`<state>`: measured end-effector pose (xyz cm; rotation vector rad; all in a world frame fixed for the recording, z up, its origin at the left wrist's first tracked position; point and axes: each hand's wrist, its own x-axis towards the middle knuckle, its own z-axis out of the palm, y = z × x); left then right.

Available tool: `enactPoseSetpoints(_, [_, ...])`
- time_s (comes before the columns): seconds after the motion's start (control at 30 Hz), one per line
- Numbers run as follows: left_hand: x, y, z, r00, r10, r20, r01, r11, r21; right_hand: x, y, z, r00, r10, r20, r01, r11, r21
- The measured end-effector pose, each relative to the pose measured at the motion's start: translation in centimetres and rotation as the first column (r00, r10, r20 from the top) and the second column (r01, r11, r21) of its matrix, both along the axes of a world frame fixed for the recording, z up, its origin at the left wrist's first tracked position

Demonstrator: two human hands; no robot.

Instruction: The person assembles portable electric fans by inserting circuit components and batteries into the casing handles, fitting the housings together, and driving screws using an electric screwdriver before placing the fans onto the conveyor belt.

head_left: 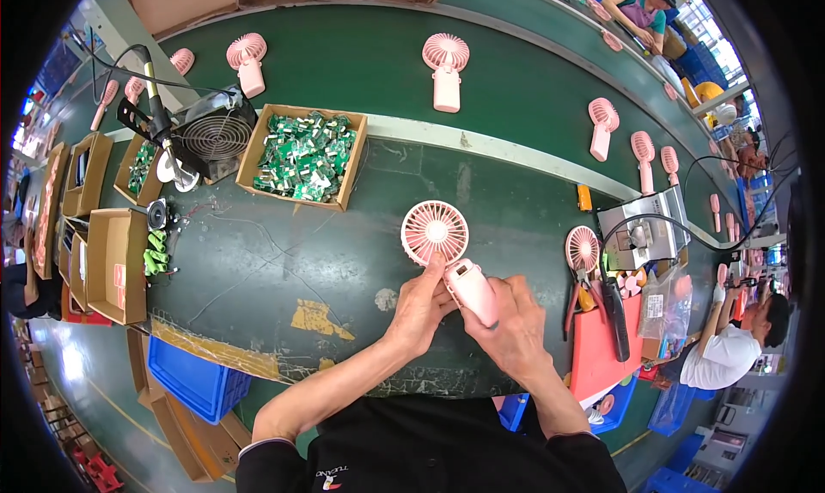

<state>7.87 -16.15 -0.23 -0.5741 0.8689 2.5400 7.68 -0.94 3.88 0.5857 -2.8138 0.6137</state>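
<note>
A pink handheld fan is between my hands over the green worktop, its round grilled head facing up. My left hand is closed round the fan just below the head, the thumb at the rim. In my right hand is the pink handle, tilted down to the right, with a small dark slot at its upper end. Whether handle and head are joined is hidden by my left fingers. Another pink fan lies to the right, beside red-handled pliers and a black-handled tool.
A cardboard box of green circuit boards stands at the back left, next to a black fan unit. Beyond a pale rail, pink fans lie on a green belt. A metal device sits at right. A co-worker is farther right.
</note>
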Motion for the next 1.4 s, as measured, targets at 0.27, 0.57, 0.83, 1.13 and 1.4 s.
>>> enactPoseSetpoints(0.27, [-0.1, 0.2, -0.2, 1.0, -0.012, 0.018, 0.012, 1.0, -0.021, -0.1, -0.1, -0.3, 1.0, 0.011, -0.009, -0.011, 0.999, 0.048])
enactPoseSetpoints(0.57, [-0.7, 0.4, -0.3, 0.996, -0.006, 0.092, 0.025, 0.978, -0.208, 0.1, 0.0, -1.0, 0.999, -0.045, -0.018, 0.046, 0.998, 0.031])
enactPoseSetpoints(0.83, [-1.0, 0.9, -0.8, 0.996, -0.02, 0.083, 0.038, 0.974, -0.224, 0.1, 1.2, -0.8, 0.989, 0.003, 0.145, -0.006, 1.0, 0.017])
enactPoseSetpoints(1.13, [-1.2, 0.7, -1.1, 0.996, 0.037, 0.081, -0.017, 0.971, -0.238, 0.0, 1.2, -1.3, 0.99, 0.021, 0.142, -0.027, 0.999, 0.036])
enactPoseSetpoints(1.4, [-1.0, 1.0, -0.7, 1.0, 0.012, 0.028, -0.003, 0.961, -0.277, 1.1, 1.6, -2.1, 0.994, 0.013, 0.105, -0.012, 1.0, -0.013])
